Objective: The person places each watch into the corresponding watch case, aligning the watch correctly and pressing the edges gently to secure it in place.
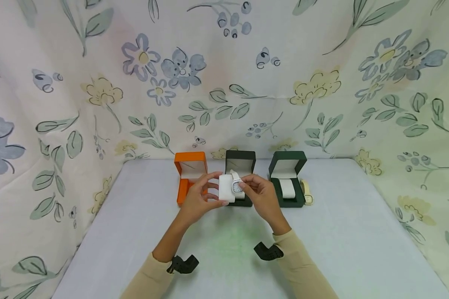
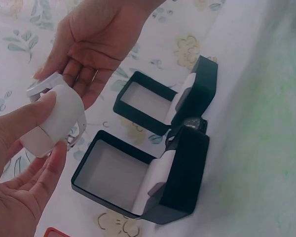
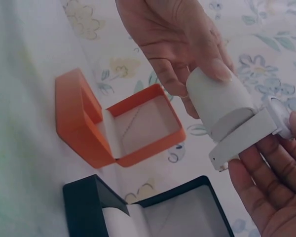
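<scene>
My left hand (image 1: 208,190) grips a white watch cushion (image 1: 226,188) between thumb and fingers, just above the front of the open black box (image 1: 240,167). A white watch (image 1: 237,187) is partly wrapped round the cushion, and my right hand (image 1: 249,185) pinches it at the dial. In the right wrist view the strap (image 3: 241,140) stands off the cushion (image 3: 219,101) with its end loose. From the left wrist, my thumb lies on the cushion (image 2: 59,118), and the black box (image 2: 143,177) below holds nothing.
An open orange box (image 1: 190,174) stands left of the black one and holds no cushion. To the right an open dark green box (image 1: 288,174) holds a white cushion (image 1: 289,187), with a cream watch (image 1: 307,193) lying beside it. Floral cloth walls surround the grey table (image 1: 344,232).
</scene>
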Action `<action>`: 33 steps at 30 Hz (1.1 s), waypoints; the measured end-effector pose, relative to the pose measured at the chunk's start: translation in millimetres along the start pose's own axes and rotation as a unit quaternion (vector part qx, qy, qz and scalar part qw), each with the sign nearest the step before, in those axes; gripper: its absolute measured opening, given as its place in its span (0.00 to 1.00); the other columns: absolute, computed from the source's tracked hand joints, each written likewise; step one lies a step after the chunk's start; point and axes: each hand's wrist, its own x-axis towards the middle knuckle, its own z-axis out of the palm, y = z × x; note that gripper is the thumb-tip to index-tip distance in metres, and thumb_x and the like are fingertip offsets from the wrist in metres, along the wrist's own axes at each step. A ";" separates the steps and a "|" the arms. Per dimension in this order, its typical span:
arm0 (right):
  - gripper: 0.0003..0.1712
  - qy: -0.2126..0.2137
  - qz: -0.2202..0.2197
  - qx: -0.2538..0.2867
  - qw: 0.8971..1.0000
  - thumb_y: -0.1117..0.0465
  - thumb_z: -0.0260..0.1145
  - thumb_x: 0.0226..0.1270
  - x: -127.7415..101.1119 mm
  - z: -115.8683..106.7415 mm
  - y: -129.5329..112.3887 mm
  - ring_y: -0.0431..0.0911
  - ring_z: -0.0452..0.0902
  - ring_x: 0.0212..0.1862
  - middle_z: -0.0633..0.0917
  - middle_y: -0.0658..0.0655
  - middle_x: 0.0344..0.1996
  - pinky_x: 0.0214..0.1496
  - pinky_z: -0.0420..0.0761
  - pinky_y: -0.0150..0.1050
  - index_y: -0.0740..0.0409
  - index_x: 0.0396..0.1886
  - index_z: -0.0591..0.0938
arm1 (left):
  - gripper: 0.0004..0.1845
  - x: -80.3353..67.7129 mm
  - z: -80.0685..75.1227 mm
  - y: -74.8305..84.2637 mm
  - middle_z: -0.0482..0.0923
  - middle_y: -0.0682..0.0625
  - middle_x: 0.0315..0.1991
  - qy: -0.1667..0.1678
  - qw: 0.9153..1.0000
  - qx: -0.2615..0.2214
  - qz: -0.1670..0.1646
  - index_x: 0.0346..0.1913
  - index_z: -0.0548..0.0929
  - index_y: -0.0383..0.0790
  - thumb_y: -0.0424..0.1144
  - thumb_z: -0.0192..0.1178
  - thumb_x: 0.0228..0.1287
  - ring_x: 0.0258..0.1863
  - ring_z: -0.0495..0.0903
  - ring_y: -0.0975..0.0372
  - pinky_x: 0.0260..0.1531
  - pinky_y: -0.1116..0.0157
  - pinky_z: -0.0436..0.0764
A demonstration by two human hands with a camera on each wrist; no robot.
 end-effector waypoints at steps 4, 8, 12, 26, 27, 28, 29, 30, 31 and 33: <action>0.08 -0.004 0.000 0.001 1.000 0.69 0.64 0.74 -0.1 0.1 -1.2 0.37 0.83 0.39 0.87 0.66 0.39 0.43 0.82 0.29 0.71 0.45 0.84 | 0.42 -2.4 2.1 10.1 0.72 0.44 0.62 0.004 1.000 -0.001 0.007 0.71 0.71 0.37 0.24 0.76 0.52 0.53 0.78 0.47 0.47 0.53 0.87; 0.08 -0.007 0.008 0.002 1.000 0.69 0.63 0.74 -0.4 0.3 -1.3 0.38 0.83 0.40 0.87 0.65 0.40 0.43 0.84 0.35 0.70 0.46 0.84 | 0.42 -2.9 3.1 10.4 0.71 0.44 0.62 0.006 1.000 -0.001 0.003 0.71 0.72 0.39 0.24 0.76 0.52 0.55 0.79 0.47 0.46 0.54 0.87; 0.08 -0.006 -0.003 0.012 1.000 0.66 0.64 0.75 1.2 1.3 15.4 0.41 0.82 0.38 0.87 0.63 0.39 0.41 0.84 0.35 0.68 0.46 0.85 | 0.42 -1.3 2.9 2.6 0.71 0.45 0.63 0.008 1.000 0.001 -0.001 0.72 0.71 0.40 0.24 0.76 0.52 0.56 0.79 0.47 0.44 0.58 0.88; 0.15 -0.045 -0.011 0.027 0.999 0.67 0.65 0.73 1.8 -2.1 30.6 0.45 0.83 0.46 0.86 0.63 0.47 0.48 0.86 0.35 0.66 0.57 0.83 | 0.41 2.4 -0.8 -19.1 0.72 0.52 0.65 0.036 0.999 -0.023 0.015 0.70 0.74 0.46 0.30 0.79 0.51 0.55 0.80 0.49 0.39 0.60 0.89; 0.17 -0.054 -0.011 0.030 0.998 0.68 0.66 0.72 1.8 -2.9 29.9 0.46 0.83 0.48 0.85 0.63 0.48 0.50 0.85 0.35 0.65 0.59 0.83 | 0.41 2.7 -1.4 -19.5 0.71 0.52 0.65 0.038 0.999 -0.026 0.015 0.70 0.74 0.45 0.30 0.79 0.51 0.55 0.80 0.48 0.39 0.60 0.89; 0.19 -0.061 -0.011 0.031 0.998 0.69 0.67 0.71 2.0 -3.6 29.7 0.47 0.82 0.50 0.85 0.63 0.49 0.51 0.85 0.34 0.65 0.60 0.82 | 0.41 3.0 -2.0 -19.9 0.71 0.51 0.66 0.039 0.999 -0.029 0.016 0.70 0.74 0.44 0.30 0.79 0.50 0.56 0.80 0.48 0.39 0.60 0.89; 0.21 -0.067 -0.012 0.030 0.997 0.70 0.68 0.70 2.2 -4.1 30.0 0.47 0.82 0.51 0.85 0.62 0.50 0.52 0.85 0.34 0.64 0.61 0.81 | 0.42 3.2 -2.5 -20.0 0.71 0.51 0.66 0.040 0.999 -0.030 0.016 0.70 0.74 0.44 0.30 0.79 0.50 0.55 0.80 0.47 0.39 0.59 0.89; 0.22 -0.071 -0.012 0.028 0.997 0.70 0.69 0.69 2.5 -4.3 30.3 0.48 0.81 0.52 0.85 0.62 0.50 0.52 0.84 0.34 0.63 0.62 0.81 | 0.42 3.4 -2.9 -20.3 0.71 0.52 0.66 0.042 0.999 -0.031 0.016 0.70 0.74 0.44 0.31 0.79 0.50 0.55 0.80 0.48 0.39 0.59 0.89; 0.23 -0.074 -0.012 0.028 0.997 0.71 0.69 0.68 2.8 -4.3 30.6 0.49 0.81 0.52 0.85 0.61 0.50 0.53 0.84 0.34 0.62 0.63 0.81 | 0.42 3.7 -3.1 -20.7 0.71 0.51 0.66 0.043 0.998 -0.032 0.017 0.70 0.73 0.43 0.31 0.80 0.50 0.55 0.80 0.48 0.39 0.59 0.89; 0.24 -0.073 -0.012 0.025 0.997 0.71 0.69 0.67 3.1 -3.7 30.2 0.50 0.81 0.51 0.85 0.60 0.48 0.52 0.85 0.34 0.61 0.63 0.81 | 0.42 3.9 -3.3 -20.4 0.71 0.52 0.66 0.045 0.998 -0.031 0.018 0.70 0.73 0.44 0.31 0.80 0.50 0.55 0.81 0.49 0.39 0.59 0.89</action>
